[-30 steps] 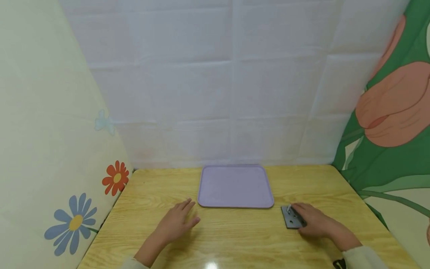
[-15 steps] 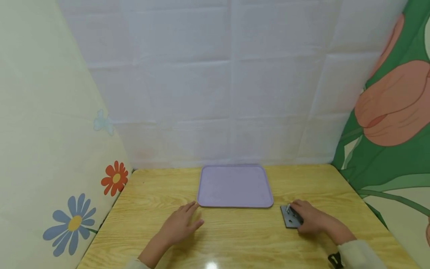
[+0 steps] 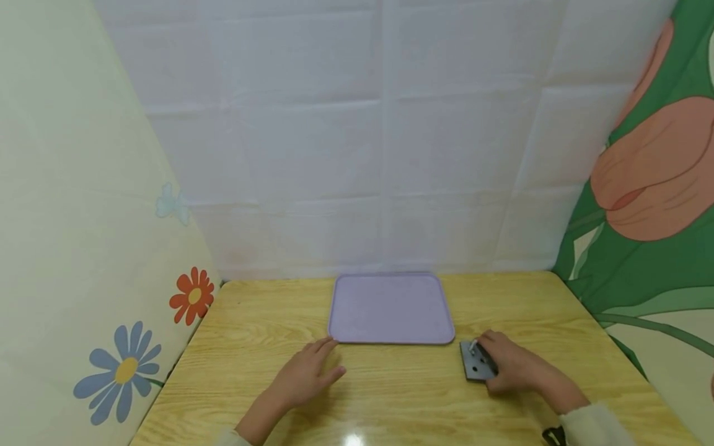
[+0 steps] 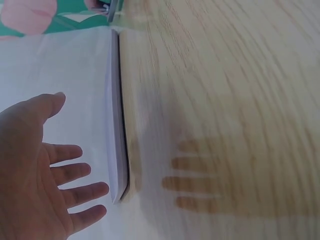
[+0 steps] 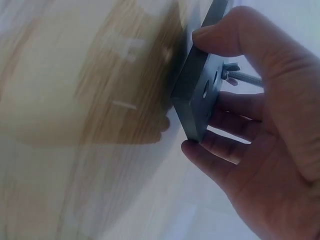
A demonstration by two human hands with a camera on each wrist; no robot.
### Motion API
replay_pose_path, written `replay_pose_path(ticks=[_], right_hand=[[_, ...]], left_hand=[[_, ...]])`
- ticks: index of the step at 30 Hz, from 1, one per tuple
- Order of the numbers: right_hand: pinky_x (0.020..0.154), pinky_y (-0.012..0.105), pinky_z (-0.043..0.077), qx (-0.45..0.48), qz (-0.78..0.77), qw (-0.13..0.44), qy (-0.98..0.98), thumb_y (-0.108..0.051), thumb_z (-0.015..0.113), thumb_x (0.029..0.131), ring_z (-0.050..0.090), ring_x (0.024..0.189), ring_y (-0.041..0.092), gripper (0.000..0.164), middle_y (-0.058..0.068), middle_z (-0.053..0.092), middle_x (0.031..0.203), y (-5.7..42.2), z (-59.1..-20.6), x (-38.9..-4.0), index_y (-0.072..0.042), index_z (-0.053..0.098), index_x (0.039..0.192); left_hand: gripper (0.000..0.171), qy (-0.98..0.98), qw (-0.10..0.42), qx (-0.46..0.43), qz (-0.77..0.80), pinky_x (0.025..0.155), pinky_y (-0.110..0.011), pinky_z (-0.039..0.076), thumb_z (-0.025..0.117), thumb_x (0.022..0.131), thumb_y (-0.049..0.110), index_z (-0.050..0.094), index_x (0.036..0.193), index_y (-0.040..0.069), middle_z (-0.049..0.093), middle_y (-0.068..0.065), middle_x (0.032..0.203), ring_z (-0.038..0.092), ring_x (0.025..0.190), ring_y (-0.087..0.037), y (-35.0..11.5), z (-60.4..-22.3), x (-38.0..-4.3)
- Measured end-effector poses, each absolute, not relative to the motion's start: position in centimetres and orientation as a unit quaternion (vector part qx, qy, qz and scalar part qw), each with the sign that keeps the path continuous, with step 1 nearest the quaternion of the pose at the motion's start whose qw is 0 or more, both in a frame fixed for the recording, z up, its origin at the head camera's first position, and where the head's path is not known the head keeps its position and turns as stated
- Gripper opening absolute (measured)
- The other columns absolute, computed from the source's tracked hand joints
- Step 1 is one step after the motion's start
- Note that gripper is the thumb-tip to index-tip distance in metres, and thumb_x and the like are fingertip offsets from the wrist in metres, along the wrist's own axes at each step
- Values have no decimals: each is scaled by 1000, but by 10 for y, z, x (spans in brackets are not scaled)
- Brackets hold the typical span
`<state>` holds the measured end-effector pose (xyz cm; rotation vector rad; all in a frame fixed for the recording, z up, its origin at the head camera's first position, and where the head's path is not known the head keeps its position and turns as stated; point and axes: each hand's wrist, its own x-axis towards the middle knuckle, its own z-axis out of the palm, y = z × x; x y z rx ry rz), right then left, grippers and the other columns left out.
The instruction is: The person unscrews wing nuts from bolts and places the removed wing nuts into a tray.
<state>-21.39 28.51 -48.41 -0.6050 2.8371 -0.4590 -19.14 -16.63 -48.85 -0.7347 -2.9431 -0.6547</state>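
Note:
A small dark grey square plate [image 3: 473, 360] with round holes lies in my right hand [image 3: 513, 365], to the right of the tray. My right thumb and fingers grip its edges from both sides. In the right wrist view, a threaded bolt [image 5: 245, 78] with a wing nut [image 5: 228, 73] stands out from the plate's face. I cannot tell whether the plate's underside touches the table. My left hand [image 3: 307, 375] holds nothing; its fingers are spread and relaxed, close to the near left corner of the purple tray [image 3: 390, 310].
The tray lies flat at the back middle of the wood-grain table [image 3: 401, 390]. A white cloth [image 3: 312, 155] hangs behind the table. Flower-printed cloths stand at the left [image 3: 67, 248] and right [image 3: 641, 279] edges.
My right hand has moved slightly left, carrying the plate with it. My left hand has shifted a little to the right, nearer the tray's corner. The tray stays in place.

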Motion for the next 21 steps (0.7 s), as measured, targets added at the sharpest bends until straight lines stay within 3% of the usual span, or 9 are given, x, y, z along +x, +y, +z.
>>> replay_pose_path(ticks=[5, 13, 21], right_hand=[[96, 54, 51, -223, -144, 68, 962, -23, 84, 61, 52, 115, 33, 83, 21, 53, 130, 276, -484, -206, 7, 54, 132], [97, 52, 52, -235, -144, 63, 959, -26, 85, 65, 54, 115, 29, 84, 18, 53, 132, 260, -476, -199, 6, 53, 135], [86, 40, 57, -271, -135, 3, 953, -29, 85, 65, 56, 108, 22, 83, 16, 54, 128, 246, -470, -188, 7, 54, 134]], left_hand=[[64, -949, 18, -240, -206, 108, -61, 43, 57, 100, 46, 50, 146, 3, 50, -21, 148, 49, 133, -43, -163, -491, -191], [63, -947, 15, -246, -207, 107, -57, 46, 58, 100, 47, 50, 145, 3, 55, -20, 143, 53, 131, -39, -160, -487, -188], [59, -943, 26, -260, -204, 106, -54, 48, 59, 99, 47, 57, 138, 3, 59, -18, 139, 56, 128, -36, -153, -484, -186]])
